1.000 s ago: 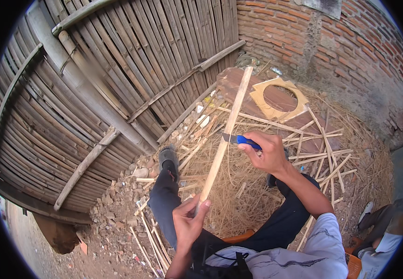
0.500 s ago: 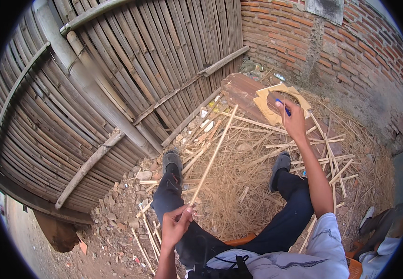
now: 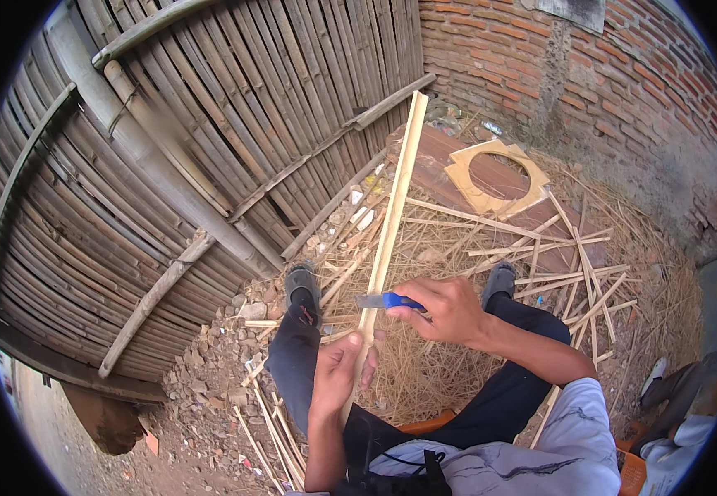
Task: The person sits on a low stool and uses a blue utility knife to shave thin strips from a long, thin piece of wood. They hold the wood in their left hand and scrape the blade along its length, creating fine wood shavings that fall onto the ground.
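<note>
- Long pale wood strip (image 3: 391, 223) is what's being worked on. It slants up from the near side of the flat brown board (image 3: 439, 172) on the ground, and in this view its far end sticks up past the board's left corner.
- Left hand (image 3: 340, 370) is well out on the near side of the board, wrapped around the lower part of that strip, thumb on top and a few fingers poking out the other side.
- Right hand (image 3: 449, 309) is also on the near side but closer to the board, curled tight around the blue handle of a cutter knife (image 3: 406, 301).
- The knife's blade lies across the strip, on the near side of the board. Looks like it's touching, but I can't tell how deep it bites.
- Tan frame (image 3: 468, 192) with a big round hole sits on the board.
- Loads of thin strips (image 3: 474, 218) lie crisscrossed around the board's near and right edges, some overlapping it.
- Dry straw (image 3: 416, 372) covers the ground on the board's near side.
- Bamboo fence (image 3: 309, 74) runs left of the board, brick wall (image 3: 499, 50) stands behind it.
- Another person's leg (image 3: 664, 393) shows well off to the board's right.
</note>
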### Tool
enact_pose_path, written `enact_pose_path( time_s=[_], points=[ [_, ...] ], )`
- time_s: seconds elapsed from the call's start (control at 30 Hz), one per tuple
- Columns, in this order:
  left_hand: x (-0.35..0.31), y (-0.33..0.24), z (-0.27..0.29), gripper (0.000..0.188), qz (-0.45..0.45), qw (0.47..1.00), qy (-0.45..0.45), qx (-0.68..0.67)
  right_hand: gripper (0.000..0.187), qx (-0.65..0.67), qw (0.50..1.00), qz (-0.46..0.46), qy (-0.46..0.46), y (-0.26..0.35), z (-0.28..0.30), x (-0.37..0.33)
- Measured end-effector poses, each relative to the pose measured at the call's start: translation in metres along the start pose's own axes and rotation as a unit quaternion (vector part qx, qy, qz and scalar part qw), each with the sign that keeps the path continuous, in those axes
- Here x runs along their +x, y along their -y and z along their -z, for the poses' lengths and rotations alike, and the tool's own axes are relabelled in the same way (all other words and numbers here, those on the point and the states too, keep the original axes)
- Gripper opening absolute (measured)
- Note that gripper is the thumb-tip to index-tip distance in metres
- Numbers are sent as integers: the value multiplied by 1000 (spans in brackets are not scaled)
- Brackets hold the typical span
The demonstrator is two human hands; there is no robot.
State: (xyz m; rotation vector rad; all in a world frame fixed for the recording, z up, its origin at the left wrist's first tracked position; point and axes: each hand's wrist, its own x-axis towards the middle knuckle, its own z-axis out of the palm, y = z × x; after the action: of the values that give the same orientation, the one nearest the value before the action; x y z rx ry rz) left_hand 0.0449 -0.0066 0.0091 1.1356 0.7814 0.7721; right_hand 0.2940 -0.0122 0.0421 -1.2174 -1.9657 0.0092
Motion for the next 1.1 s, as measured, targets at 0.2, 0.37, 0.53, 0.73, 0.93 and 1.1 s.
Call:
enact_pose_path(
  time_s=[0.2, 0.37, 0.53, 0.73, 0.93, 1.1],
  points=[
    [4, -4, -15, 36, -41, 999, -26, -8, 30, -6, 1000, 4, -18, 5, -2, -3],
    [3, -2, -19, 39, -57, 994, -88, 9, 31, -9, 1000, 8, -21, 9, 4, -2],
    [0, -6, -25, 42, -72, 989, -119, 48, 30, -12, 999, 34, -39, 5, 3, -3],
    [-4, -8, -27, 39, -87, 986, -133, 55, 31, -18, 997, 48, -56, 5, 7, 0],
    [-12, -11, -26, 39, -89, 985, -125, 73, 31, -34, 996, 53, -61, 4, 17, 2],
    [-13, -13, -21, 38, -106, 984, -114, 81, 30, -54, 995, 61, -51, 5, 19, 4]
  ],
)
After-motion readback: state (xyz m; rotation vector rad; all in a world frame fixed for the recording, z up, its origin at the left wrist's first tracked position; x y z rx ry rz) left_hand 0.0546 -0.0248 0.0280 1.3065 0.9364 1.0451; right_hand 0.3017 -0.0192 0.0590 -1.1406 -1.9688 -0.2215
